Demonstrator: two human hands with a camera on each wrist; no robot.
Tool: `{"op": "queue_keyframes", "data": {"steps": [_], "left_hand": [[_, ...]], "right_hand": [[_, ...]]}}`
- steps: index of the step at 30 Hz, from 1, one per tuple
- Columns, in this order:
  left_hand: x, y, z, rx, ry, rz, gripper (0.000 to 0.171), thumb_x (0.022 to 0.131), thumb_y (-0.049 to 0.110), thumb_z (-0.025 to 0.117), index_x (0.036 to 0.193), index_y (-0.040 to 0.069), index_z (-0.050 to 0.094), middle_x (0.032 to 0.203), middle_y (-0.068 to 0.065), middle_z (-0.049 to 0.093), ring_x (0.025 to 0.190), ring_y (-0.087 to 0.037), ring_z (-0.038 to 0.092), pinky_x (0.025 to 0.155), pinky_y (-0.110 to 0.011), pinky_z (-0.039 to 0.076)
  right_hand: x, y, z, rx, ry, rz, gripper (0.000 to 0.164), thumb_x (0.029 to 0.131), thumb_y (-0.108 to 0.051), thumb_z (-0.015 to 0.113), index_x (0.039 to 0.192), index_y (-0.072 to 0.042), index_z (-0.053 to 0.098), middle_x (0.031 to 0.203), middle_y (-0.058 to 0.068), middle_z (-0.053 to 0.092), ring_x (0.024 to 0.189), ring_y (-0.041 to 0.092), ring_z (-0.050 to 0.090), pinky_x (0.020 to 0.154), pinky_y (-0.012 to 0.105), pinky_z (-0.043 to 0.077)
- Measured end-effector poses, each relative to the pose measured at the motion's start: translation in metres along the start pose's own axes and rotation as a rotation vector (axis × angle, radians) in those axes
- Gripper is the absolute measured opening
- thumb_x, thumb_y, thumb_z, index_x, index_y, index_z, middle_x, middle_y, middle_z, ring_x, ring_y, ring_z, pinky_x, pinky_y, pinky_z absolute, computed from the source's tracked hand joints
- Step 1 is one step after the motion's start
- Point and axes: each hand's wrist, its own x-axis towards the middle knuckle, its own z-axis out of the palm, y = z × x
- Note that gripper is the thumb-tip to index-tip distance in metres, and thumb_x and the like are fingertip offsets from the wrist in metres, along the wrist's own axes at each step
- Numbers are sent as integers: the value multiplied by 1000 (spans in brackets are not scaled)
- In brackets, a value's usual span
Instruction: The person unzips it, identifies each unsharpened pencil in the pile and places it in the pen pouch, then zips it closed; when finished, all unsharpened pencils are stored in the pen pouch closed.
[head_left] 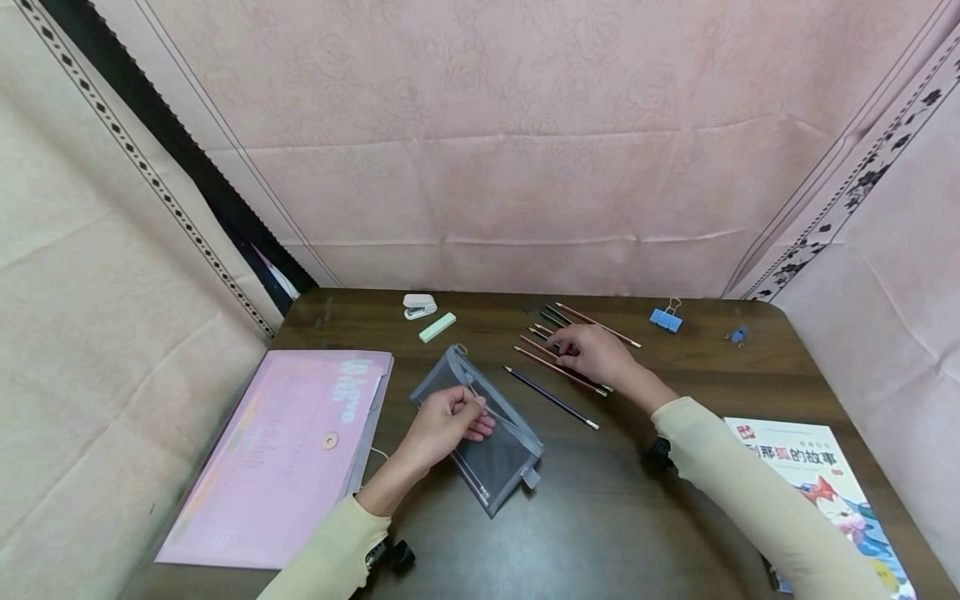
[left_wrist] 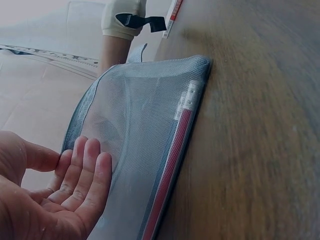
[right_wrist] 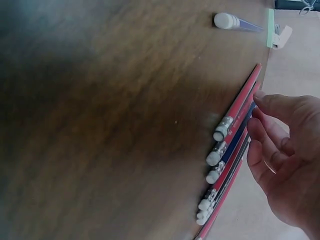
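Note:
My left hand [head_left: 448, 425] pinches the edge of a grey mesh zip pouch [head_left: 491, 475] between thumb and forefinger, its other fingers lying along the mesh. Inside the pouch a red pencil [left_wrist: 175, 155] with a white eraser end shows along the lower side, a second one beside it. My right hand [head_left: 596, 354] is over a row of several pencils [head_left: 560, 371], red and dark. Its thumb and forefinger close on a blue pencil [right_wrist: 239, 135] among the red ones. A separate dark blue pencil [head_left: 551, 397] lies between the pouch and the row.
A pink document folder [head_left: 277, 467] lies to the left. Along the back are a white stapler [head_left: 419, 306], a pale green stick [head_left: 437, 327], a blue binder clip [head_left: 665, 320] and small blue pieces [head_left: 738, 335]. A picture-covered book [head_left: 787, 454] lies at the right, partly under my right sleeve.

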Motion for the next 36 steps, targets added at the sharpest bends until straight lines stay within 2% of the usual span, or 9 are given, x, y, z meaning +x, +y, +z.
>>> {"op": "queue_keyframes", "data": {"steps": [7,14,21,27,30,34,36], "left_hand": [[-1,2,-1,-3,0,-2,24,98,29,56,98,5,61,94,-10,74,85,-23,73,76,-35,61],[-2,1,-2,6,7,2,23,98,27,55,97,5,61,93,-10,73,84,-23,73,76,-35,61],[-2,1,-1,-6,7,4,24,98,26,55,95,4,61,92,-10,74,84,-23,73,76,-39,61],[-2,1,0,-3,7,5,23,98,26,55,95,4,61,91,-10,74,83,-22,73,76,-38,61],[-2,1,-1,-5,7,4,23,98,25,54,95,4,61,92,-10,74,83,-22,73,76,-38,61],[-1,1,-1,-4,7,4,23,98,26,54,96,4,61,92,-11,74,84,-23,73,77,-37,61],[-1,0,-2,-4,4,5,24,98,26,55,96,4,61,92,-11,74,84,-24,73,77,-37,61]], "right_hand": [[2,-4,1,-39,-16,-1,28,83,-18,75,111,-20,71,88,-5,71,80,10,64,73,33,56],[4,-6,5,-44,-27,-54,25,82,-9,74,106,-15,72,86,-2,71,79,11,64,73,32,57],[5,-11,5,-110,-40,-44,25,82,-8,74,106,-16,73,92,-2,74,84,12,68,75,32,59],[8,-15,4,-159,-29,-90,23,81,-4,70,102,-12,73,95,2,75,83,15,68,72,34,58],[10,-16,5,-174,-33,-82,24,80,-3,67,101,-13,74,100,2,74,84,15,67,72,32,57],[13,-18,2,-178,-20,-60,27,79,-2,65,101,-14,74,98,0,74,77,14,63,63,28,52],[14,-22,-1,-167,2,-50,28,78,-4,65,103,-15,73,91,-2,74,72,13,59,58,26,48]]}}
